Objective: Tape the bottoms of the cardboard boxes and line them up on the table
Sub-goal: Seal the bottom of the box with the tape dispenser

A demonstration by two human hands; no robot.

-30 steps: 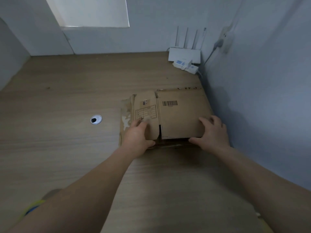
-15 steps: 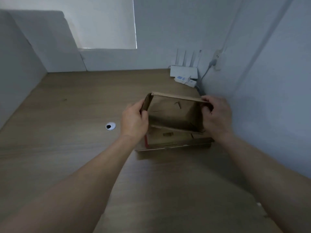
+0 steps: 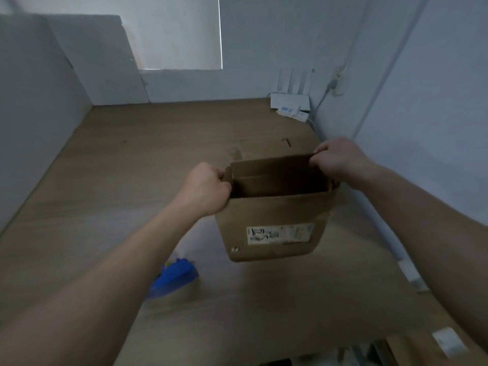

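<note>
Brown corrugated cardboard box (image 3: 274, 220), open end up and turned toward the camera, held by 2 bare hands over the wood-grain worktop (image 3: 105, 186); it appears lifted off the surface. Left hand (image 3: 208, 188): fingers curled round the left wall of the box at its upper rim, in a firm grip. Right hand (image 3: 335, 159): thumb and fingers pinching the far right corner of the upper rim.

The near face of the box carries 1 white printed label (image 3: 280, 233); its print is too blurred to read. Inside the box, brown inner walls and 1 inner fold line show. The deeper part lies in shadow, and the contents cannot be made out.

A blue object (image 3: 175, 276), blurred and partly hidden by the left forearm, lies on the worktop below and left of the box. A white router with upright antennas (image 3: 290, 101) stands well behind the box, by the back wall.
</note>
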